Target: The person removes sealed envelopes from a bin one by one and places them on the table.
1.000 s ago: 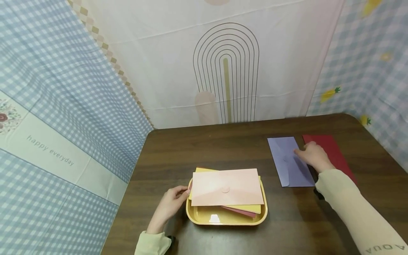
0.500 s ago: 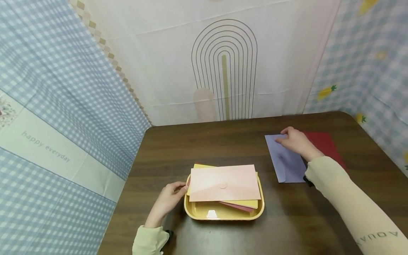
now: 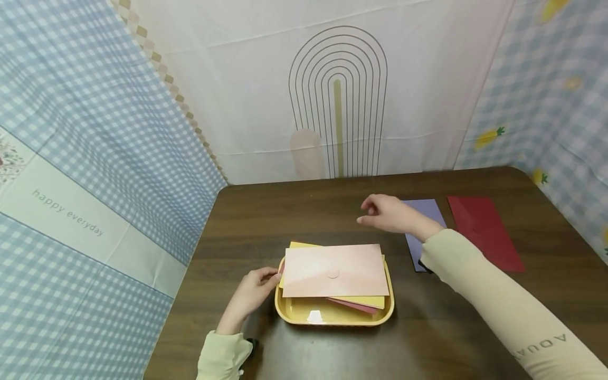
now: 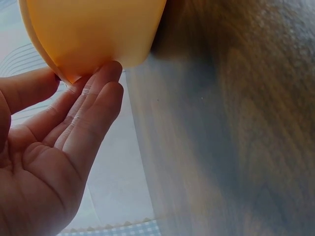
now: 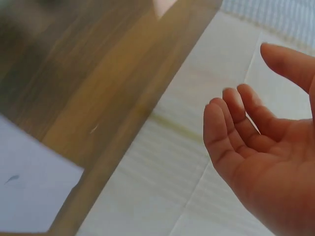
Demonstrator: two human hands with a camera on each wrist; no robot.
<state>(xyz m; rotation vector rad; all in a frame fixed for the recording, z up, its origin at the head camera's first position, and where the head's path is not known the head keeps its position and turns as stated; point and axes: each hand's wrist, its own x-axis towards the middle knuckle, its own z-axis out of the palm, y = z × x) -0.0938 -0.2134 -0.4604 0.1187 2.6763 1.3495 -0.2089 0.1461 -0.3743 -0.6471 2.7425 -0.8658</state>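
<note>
My left hand [image 3: 256, 293] pinches the left rim of a yellow tray [image 3: 349, 322], thumb on one side and fingers against the outer wall, as the left wrist view shows. In the tray lie stacked envelopes: a pale pink envelope [image 3: 337, 282] on top, a yellow envelope [image 3: 370, 302] beneath, and a darker pink one [image 3: 357, 306] below that. Behind the tray, to its right, my right hand [image 3: 389, 214] hovers with loosely curled fingers and holds nothing. Its forearm partly covers a purple envelope [image 3: 429, 208] lying on the table.
A dark red envelope [image 3: 489, 235] lies right of the purple one on the brown wooden table [image 3: 266, 216]. A white printed curtain [image 3: 256, 105] hangs behind the table's back edge, with blue checked cloth [image 3: 85, 158] at the left.
My right hand has moved left from between the purple and red envelopes, across the purple one, toward the space behind the tray. My left hand stays at the tray's rim.
</note>
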